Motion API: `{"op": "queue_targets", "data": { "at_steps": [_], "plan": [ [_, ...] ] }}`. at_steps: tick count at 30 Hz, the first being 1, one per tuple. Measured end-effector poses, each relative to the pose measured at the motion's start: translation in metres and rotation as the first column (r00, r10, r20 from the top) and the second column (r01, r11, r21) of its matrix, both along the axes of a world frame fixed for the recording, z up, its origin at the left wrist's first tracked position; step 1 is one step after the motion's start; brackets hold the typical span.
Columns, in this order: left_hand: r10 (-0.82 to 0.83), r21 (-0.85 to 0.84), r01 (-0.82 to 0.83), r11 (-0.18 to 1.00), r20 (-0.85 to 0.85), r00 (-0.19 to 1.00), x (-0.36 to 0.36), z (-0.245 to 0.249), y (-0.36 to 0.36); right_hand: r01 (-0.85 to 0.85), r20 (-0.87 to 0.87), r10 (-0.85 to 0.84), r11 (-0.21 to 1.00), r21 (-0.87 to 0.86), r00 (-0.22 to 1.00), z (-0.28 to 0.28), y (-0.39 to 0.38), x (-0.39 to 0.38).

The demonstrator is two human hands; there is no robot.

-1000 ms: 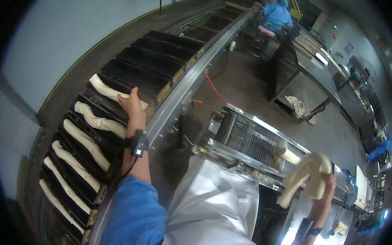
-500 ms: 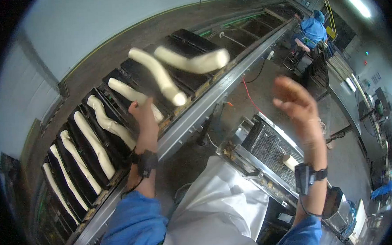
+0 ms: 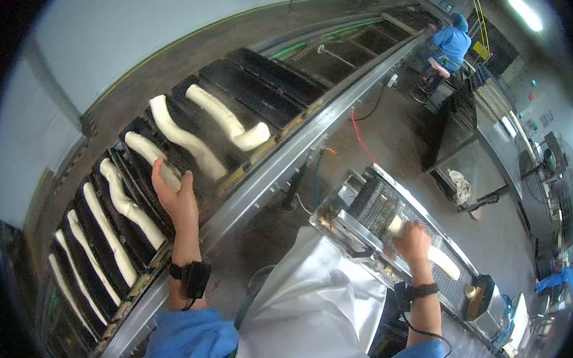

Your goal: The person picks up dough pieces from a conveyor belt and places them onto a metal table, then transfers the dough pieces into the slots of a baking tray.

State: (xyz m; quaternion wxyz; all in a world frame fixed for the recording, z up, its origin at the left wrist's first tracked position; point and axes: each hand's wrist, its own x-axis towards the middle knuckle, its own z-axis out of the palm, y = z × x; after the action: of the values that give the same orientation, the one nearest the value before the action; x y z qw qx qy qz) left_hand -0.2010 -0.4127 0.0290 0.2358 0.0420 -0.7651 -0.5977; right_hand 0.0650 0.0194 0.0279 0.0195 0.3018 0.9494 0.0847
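Note:
My left hand [image 3: 178,196] is over the black tray line with thumb and fingers apart, at the lower end of a pale dough roll [image 3: 143,146]. Whether it presses on the dough is hard to see. On the small mesh conveyor, my right hand [image 3: 413,240] curls around another dough roll [image 3: 444,263], which shows on both sides of the fist. A bent dough roll [image 3: 221,114] and a curved one [image 3: 184,138] lie in trays just beyond my left hand. Several thinner dough rolls [image 3: 111,233] lie one per tray on the near side.
A metal rail [image 3: 261,196] edges the tray line. Black trays [image 3: 255,83] continue farther along it. The mesh conveyor [image 3: 375,203] stands to my right, with a metal table [image 3: 492,149] beyond. A co-worker in blue [image 3: 451,44] sits at the far end.
The trays and dough rolls have shifted toward the lower left. Two rolls blurred above the trays now rest in them. My right hand has dropped from the air onto dough on the mesh conveyor.

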Motion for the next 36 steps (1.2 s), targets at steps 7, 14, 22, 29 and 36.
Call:
{"op": "queue_targets", "data": {
  "at_steps": [7,14,22,29,36],
  "plan": [
    [-0.162,0.043,0.158,0.986,0.095,0.982,-0.001,0.012,0.016,-0.515,-0.803,-0.315,0.637,-0.574,0.506,0.157,0.010,-0.042],
    [-0.030,0.141,-0.018,0.990,0.327,0.945,-0.029,-0.008,-0.017,-0.912,-0.884,-0.232,-0.045,-0.408,0.407,0.237,-0.093,-0.079],
    [-0.012,0.056,-0.015,0.998,0.453,0.892,-0.028,-0.008,-0.066,-0.754,-0.726,-0.248,-0.032,-0.656,0.642,0.154,-0.058,-0.066],
    [-0.349,0.444,0.183,0.877,0.328,0.878,0.021,0.045,-0.014,-0.499,-0.515,-0.245,0.130,-0.857,0.821,0.106,-0.028,-0.046],
    [-0.221,0.369,0.126,0.921,0.229,0.948,-0.038,-0.014,-0.057,-0.237,-0.396,-0.345,0.421,-0.876,0.851,0.015,0.055,0.022]
  ]
}}
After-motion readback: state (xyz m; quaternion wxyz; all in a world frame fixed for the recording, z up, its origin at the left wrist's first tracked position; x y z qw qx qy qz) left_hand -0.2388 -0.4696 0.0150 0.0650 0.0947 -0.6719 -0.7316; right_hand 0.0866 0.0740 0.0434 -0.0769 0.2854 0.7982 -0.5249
